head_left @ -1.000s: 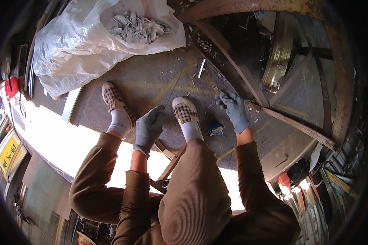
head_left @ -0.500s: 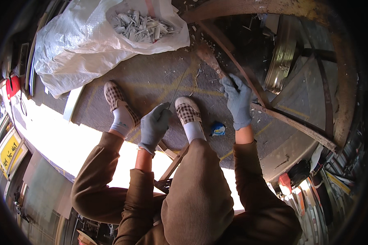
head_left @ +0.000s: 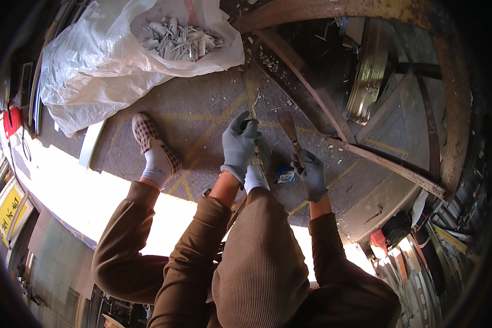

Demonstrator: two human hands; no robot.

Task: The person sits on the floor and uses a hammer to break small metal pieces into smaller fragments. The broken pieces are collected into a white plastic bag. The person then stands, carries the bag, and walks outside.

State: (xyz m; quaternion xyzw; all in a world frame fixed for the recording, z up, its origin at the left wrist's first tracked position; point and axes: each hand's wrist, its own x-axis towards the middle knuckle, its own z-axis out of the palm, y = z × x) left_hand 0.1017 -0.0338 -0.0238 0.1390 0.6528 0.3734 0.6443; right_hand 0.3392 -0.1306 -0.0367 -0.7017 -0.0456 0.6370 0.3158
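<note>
Pale, splinter-like scraps [head_left: 183, 41] are heaped in the mouth of the white woven-plastic sack [head_left: 93, 71], so some scrap appears to be collected; small pale chips are left scattered on the rough grey floor [head_left: 197, 117], below and right of the sack. Farther out that way, a flat brown brush-like tool [head_left: 288, 127] is gripped by the grey-gloved right hand [head_left: 311, 174], its fingers closed round the handle. Nearer the sack, the grey-gloved left hand [head_left: 239, 145] is held half-curled; whether anything is pinched cannot be told.

Reddish-brown brush [head_left: 288, 127], brown-checked shoe [head_left: 146, 131]
</note>
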